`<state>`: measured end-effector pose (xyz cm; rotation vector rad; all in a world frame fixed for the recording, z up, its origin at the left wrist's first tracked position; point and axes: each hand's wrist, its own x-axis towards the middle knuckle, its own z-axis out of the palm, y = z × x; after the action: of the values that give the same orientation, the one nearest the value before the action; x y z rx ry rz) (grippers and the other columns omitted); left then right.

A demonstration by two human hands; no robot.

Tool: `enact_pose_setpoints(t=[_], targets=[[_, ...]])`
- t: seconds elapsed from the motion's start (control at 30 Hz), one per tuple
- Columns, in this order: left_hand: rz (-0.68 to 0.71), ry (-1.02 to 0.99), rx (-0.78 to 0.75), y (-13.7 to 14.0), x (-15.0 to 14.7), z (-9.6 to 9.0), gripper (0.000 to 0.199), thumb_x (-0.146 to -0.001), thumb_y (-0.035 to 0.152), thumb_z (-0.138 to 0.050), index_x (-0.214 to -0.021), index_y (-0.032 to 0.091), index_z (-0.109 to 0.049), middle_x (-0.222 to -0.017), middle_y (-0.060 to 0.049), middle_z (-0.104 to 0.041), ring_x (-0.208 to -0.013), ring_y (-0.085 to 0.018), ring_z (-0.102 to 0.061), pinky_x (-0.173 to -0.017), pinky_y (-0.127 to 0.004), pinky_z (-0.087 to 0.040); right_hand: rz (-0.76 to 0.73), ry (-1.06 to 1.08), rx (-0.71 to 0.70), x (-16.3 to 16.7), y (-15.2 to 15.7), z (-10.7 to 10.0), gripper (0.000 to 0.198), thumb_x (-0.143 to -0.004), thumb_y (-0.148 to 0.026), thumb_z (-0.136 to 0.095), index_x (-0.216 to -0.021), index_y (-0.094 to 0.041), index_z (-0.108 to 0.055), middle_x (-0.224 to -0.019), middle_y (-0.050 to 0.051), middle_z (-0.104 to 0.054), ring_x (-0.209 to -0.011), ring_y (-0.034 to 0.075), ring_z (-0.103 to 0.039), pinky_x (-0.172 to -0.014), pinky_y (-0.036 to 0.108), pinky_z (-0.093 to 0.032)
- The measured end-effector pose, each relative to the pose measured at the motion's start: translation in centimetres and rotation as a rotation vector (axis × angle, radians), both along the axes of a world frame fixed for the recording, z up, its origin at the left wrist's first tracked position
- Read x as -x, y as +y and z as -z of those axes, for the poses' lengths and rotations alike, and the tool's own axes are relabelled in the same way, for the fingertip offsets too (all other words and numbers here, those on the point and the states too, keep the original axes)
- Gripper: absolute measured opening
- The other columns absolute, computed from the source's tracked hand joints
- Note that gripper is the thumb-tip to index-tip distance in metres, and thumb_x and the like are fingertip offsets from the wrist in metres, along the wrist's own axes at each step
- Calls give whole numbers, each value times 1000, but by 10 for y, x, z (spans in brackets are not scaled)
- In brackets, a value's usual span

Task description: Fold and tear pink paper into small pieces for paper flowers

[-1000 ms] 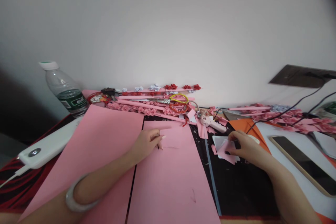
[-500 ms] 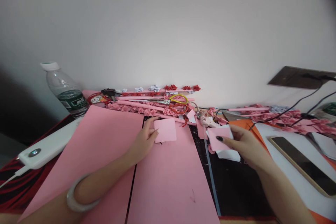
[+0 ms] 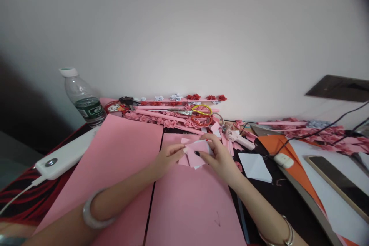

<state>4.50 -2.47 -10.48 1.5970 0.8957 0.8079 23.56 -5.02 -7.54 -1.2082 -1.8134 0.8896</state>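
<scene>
Over the large pink sheets (image 3: 190, 207), my two hands meet at a few small square papers. My right hand (image 3: 220, 159) pinches pink and white paper squares (image 3: 200, 148), its dark-nailed thumb lying on the top pink one. From the other side, the thumb and fingers of my left hand (image 3: 167, 159) close on the left edge of the pink squares. Another pink square (image 3: 183, 161) shows partly beneath them. To the right of my right hand, a stack of white paper squares (image 3: 255, 167) lies on the black surface.
Scissors (image 3: 201, 110) and pink sticks with paper flowers (image 3: 170, 123) line the wall. A pink-white glue gun (image 3: 239, 138) lies right of them. A bottle (image 3: 88, 103) and white power bank (image 3: 69, 155) stand left; a phone (image 3: 340, 180) lies on white paper at right.
My right hand has moved left with its paper squares to meet my left hand. The white stack now lies apart on the black surface. The view has shifted slightly.
</scene>
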Motion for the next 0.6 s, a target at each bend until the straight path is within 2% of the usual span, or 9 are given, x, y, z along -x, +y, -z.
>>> enact_pose_setpoints(t=[0.13,0.27,0.4,0.5,0.6], targets=[[-21,62,-40,-3,-1,-2,29,-83,35,-43,-77,12,-59,-58,4,-36,-55,-9,-34,-51,-20,-28,16,-53,-67,-2,-1,7,29,-80,-16,-48,-106,-25,-41,-74,-2,-50,-59,13,-47,-52,22,-36],[-30,106,-29,-5,-2,-3,29,-83,36,-42,-78,13,-58,-57,5,-33,-54,-9,-32,-50,-20,-26,44,-185,-196,-5,-3,8,28,-78,-12,-49,-103,-24,-45,-91,2,-54,-75,16,-51,-64,25,-40],[-21,99,-24,-6,-3,-4,28,-83,35,-42,-78,13,-59,-57,4,-34,-54,-9,-32,-50,-20,-26,52,-244,-291,-7,-5,9,30,-79,-11,-49,-106,-24,-45,-97,3,-54,-86,18,-51,-75,29,-39],[-18,92,-27,-7,-4,-4,28,-83,34,-43,-77,13,-59,-58,4,-36,-55,-9,-33,-51,-20,-26,65,-241,-267,-7,-6,11,29,-77,-10,-49,-103,-24,-48,-98,3,-54,-87,18,-50,-73,28,-39],[-16,91,-46,-6,-4,-4,27,-83,34,-43,-75,13,-58,-59,3,-39,-56,-9,-34,-52,-20,-28,107,-149,-142,-8,-5,15,24,-76,-13,-52,-97,-23,-47,-93,2,-54,-73,15,-50,-62,25,-39]])
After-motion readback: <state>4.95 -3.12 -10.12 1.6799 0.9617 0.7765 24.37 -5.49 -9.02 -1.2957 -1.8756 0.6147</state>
